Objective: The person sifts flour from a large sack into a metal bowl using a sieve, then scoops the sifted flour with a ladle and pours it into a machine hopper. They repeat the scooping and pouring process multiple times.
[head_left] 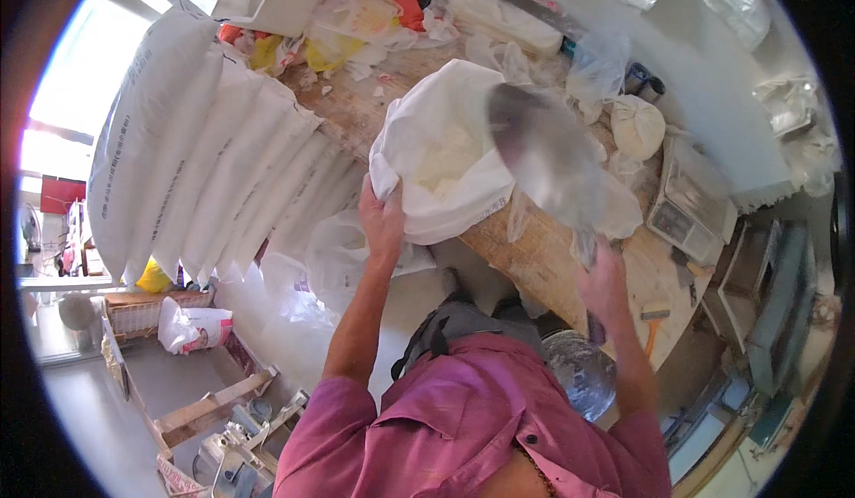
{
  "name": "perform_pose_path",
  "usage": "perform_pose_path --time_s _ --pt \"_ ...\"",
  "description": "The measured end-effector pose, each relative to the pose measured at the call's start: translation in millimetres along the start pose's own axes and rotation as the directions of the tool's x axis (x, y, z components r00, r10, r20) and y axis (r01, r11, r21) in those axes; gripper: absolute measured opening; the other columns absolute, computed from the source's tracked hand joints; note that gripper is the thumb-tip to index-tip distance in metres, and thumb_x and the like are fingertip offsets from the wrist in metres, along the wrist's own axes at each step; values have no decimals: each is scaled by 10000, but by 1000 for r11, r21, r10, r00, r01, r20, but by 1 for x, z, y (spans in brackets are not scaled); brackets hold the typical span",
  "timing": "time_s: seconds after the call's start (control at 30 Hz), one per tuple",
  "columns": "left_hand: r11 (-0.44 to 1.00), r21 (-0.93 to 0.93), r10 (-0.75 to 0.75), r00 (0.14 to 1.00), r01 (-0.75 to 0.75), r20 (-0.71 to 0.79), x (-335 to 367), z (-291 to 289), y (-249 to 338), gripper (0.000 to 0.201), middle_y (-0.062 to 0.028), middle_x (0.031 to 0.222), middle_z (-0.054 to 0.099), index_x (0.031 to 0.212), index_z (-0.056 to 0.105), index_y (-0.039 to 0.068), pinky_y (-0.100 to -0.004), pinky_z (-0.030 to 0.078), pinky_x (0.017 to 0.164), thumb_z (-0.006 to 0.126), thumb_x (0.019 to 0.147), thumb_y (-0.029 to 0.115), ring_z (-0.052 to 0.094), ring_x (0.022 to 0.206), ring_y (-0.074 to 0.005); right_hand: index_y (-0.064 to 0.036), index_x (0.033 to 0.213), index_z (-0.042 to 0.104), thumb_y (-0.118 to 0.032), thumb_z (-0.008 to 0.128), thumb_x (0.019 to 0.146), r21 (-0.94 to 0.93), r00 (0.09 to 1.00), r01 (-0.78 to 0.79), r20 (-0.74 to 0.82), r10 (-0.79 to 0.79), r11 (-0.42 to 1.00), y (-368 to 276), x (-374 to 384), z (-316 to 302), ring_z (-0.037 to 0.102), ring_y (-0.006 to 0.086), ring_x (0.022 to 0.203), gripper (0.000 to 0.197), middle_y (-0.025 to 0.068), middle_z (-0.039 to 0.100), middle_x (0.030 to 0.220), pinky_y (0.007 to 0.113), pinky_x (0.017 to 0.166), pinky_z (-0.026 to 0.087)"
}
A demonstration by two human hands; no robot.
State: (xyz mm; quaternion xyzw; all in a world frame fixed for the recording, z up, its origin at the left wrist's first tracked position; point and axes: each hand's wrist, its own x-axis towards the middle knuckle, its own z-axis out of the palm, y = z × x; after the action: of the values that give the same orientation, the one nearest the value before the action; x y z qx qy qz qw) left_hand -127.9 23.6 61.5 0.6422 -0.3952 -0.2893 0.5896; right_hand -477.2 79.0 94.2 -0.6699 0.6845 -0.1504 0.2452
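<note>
My left hand [381, 217] is closed on the rolled rim of an open white sack [436, 222] at the edge of a wooden table. Pale powder [452, 152], like flour, shows inside the sack. To the right, my right hand [606, 280] grips the handle of a large metal scoop [543, 155], blurred by motion. The scoop's bowl hangs over the sack's right rim, and what it contains, if anything, cannot be made out. Below my right hand an orange-handled brush [655, 314] lies on the table [552, 253].
Full white sacks [178, 142] are stacked high on the left. A weighing scale [686, 200] and a tied cloth bag [637, 128] stand at the right. Plastic bags [356, 21] clutter the table's far side. A metal bucket [579, 373] sits below the near edge.
</note>
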Motion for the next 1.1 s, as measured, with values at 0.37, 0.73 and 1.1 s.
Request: perform_pose_path --time_s 0.37,0.73,1.1 --pt "974 -218 -57 998 61 25 24 -35 -9 328 -42 1034 620 1216 550 -34 -278 437 858 585 902 52 539 930 -124 14 832 638 -66 596 745 -473 747 659 328 -578 584 -130 140 54 671 344 738 125 165 635 815 460 627 518" --pt "936 -264 -194 968 232 162 47 -45 -20 313 -52 1082 625 1228 559 -23 -269 440 856 559 952 124 554 958 -118 -69 800 674 -139 612 719 -463 893 394 399 -210 794 -106 213 130 671 336 737 123 130 664 799 450 633 532" --pt "723 -500 -246 854 476 458 59 -4 -174 587 -144 1392 451 1441 349 50 -366 336 1080 383 998 433 434 1276 -244 39 711 610 -231 679 609 30 771 422 513 -376 906 52 223 211 597 257 698 297 187 590 668 395 623 467"
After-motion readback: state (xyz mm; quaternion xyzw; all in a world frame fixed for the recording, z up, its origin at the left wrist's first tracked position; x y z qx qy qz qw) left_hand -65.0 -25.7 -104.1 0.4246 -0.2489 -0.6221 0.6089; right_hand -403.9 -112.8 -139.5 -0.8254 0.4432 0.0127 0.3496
